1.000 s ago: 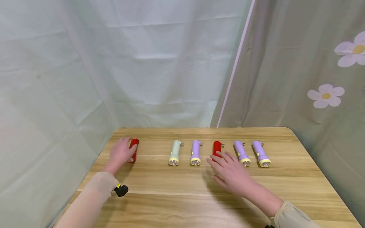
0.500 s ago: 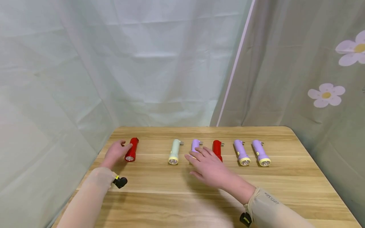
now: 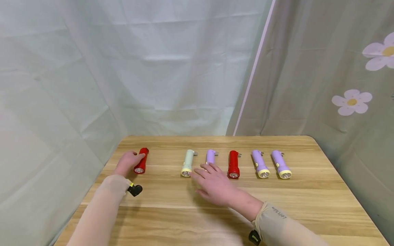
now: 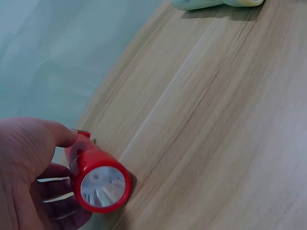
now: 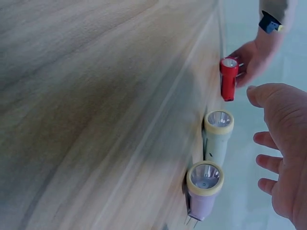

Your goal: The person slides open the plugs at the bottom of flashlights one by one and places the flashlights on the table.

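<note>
My left hand [image 3: 128,162] is at a red flashlight [image 4: 74,155] lying at the table's left. In the left wrist view the thumb lies on its barrel, and the fingers curl along its other side. With fingers spread and holding nothing, my right hand [image 3: 217,184] hovers at the middle of the row. It partly hides a purple flashlight [image 3: 210,155] in the head view. Its fingertips come close to the lens end of a mint-green flashlight [image 3: 188,159]. Just right of that hand lies a second red flashlight [image 3: 233,164].
Two more purple flashlights, one [image 3: 260,164] and another [image 3: 281,164], lie at the right of the row, yellow-rimmed lenses toward me. Metal plug prongs stick out near several tail ends. The wooden table [image 3: 166,222] ends at hanging curtains [image 3: 178,68] behind and beside it.
My right hand has moved left from the second red flashlight to the purple and mint-green ones, uncovering the red one. My left hand has shifted slightly, showing more of its red flashlight.
</note>
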Motion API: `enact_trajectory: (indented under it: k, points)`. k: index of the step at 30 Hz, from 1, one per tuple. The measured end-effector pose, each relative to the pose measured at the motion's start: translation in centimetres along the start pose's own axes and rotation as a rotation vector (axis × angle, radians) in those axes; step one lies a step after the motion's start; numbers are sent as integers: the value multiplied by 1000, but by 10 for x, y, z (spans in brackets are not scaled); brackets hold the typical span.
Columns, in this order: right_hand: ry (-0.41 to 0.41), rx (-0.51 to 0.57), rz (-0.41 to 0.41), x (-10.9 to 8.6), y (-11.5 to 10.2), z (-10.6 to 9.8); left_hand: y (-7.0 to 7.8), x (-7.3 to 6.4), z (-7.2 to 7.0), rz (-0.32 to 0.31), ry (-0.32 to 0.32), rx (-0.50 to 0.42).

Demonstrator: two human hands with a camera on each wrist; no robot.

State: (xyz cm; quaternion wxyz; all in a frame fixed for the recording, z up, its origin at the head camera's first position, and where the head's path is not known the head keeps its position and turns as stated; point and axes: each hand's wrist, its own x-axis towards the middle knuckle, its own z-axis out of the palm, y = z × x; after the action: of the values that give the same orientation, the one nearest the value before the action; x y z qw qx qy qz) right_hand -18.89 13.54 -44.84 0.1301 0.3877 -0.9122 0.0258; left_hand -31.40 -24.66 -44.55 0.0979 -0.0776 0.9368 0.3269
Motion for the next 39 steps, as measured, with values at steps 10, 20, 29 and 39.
enact_trajectory:
  k: [10,20,29,39]
  points:
    - [7,-23,-10,-4,-2,2,11,-3,3,-16,1,-5]
    - [13,-34,-17,-6,-3,4,18,-5,3,-55,6,62]
    - [30,-1,-2,-9,-2,2,16,-1,3,-19,39,51]
    - [47,11,-4,-13,-1,2,38,-3,-5,89,81,-46]
